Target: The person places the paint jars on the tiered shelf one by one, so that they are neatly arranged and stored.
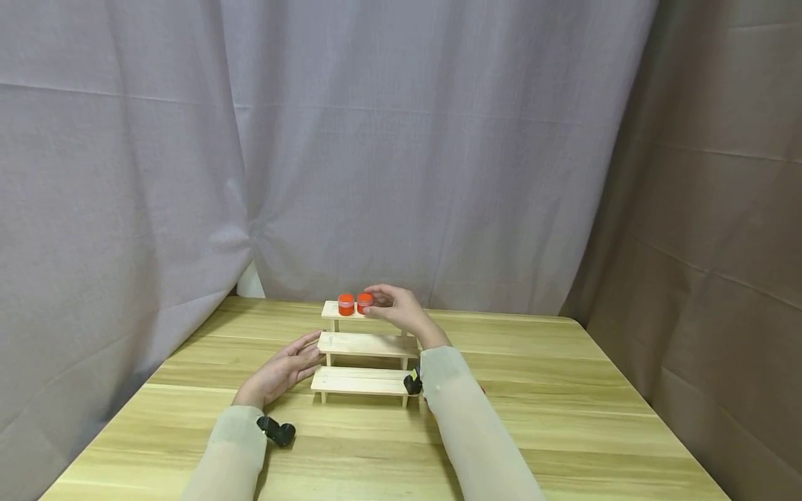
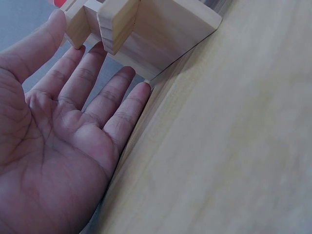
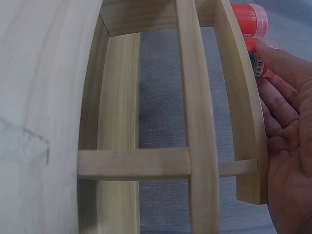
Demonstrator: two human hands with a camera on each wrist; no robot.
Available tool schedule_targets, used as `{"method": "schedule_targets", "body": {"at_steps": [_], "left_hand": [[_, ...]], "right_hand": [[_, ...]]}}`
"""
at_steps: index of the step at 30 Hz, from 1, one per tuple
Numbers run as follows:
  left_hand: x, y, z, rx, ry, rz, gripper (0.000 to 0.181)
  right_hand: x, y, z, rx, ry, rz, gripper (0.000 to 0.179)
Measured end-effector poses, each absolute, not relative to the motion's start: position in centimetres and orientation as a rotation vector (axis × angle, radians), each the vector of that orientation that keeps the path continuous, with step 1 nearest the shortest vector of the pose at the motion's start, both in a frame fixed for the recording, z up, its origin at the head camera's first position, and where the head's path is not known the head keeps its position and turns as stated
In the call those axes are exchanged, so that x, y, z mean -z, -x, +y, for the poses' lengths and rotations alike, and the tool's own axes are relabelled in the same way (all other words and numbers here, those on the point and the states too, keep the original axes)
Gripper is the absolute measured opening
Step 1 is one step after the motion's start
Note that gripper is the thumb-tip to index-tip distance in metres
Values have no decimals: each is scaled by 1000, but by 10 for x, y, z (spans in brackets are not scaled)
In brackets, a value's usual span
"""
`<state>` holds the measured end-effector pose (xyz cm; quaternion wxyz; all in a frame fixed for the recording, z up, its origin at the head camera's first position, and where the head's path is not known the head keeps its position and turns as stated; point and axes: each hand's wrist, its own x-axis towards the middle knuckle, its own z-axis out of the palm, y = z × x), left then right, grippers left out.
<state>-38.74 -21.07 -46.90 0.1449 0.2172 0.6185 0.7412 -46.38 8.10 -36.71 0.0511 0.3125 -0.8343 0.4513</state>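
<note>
Centrally, the right hand [image 1: 401, 309] pinches a red jar [image 1: 365, 300] at the top tier of a three-step wooden stand [image 1: 366, 343], its thumb curved to one side of the jar and its fingers bent toward the other; whether the base of the jar meets the board cannot be told. A second red jar [image 1: 346, 305] stands just beside it, to the left on the same tier. Both jars are short and cylindrical, with a glossy red body and a paler, translucent band; the gripped one bears a printed label [image 3: 258, 63]. The left hand [image 1: 285, 369] grips nothing — its fingers are extended and slightly spread, palm turned toward the stand, with the fingertips at the left ends of the boards; how firmly they press, if at all, is unclear. The stand is of pale, unpainted wood: flat rectangular planks on narrow square-cut legs, with fine grain and slightly rounded corners. Beneath lies a table [image 1: 564, 417] with a yellowish, streaked wood-grain top; behind hangs a grey woven curtain [image 1: 376, 174] — softly folded and creased.
</note>
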Motion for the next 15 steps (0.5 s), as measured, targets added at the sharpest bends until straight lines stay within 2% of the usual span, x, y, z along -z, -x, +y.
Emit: {"method": "schedule_targets", "body": {"at_steps": [15], "left_hand": [[469, 388, -212, -2120, -612, 1806, 65]], "right_hand": [[368, 462, 91, -1422, -957, -2543, 49]]}}
